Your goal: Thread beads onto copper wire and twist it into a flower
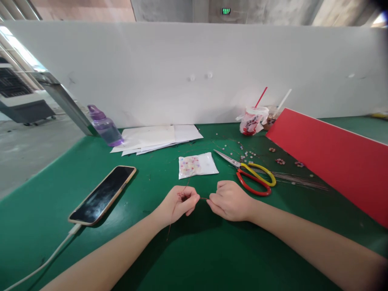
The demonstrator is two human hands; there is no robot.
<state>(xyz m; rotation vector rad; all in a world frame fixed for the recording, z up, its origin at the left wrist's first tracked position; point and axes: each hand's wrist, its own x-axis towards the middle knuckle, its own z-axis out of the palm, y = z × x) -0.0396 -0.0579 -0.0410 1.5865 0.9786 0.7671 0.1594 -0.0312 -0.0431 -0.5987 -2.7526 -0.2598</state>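
Nearest, two bare forearms reach in over the green table (pixel 212 258). The left hand (pixel 178 202) and right hand (pixel 230 201) sit close together, each pinching shut on a thin wire (pixel 203 198) that spans the small gap between them (its loose end trails near-left under the left wrist). Just beyond lies a small bag of beads (pixel 197 165), with scissors (pixel 253 176) to the right; a phone (pixel 104 194) lies to the left, a red board (pixel 333 157) far right

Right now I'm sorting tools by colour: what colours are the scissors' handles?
One yellow, one red on the scissors, clearest in the head view.
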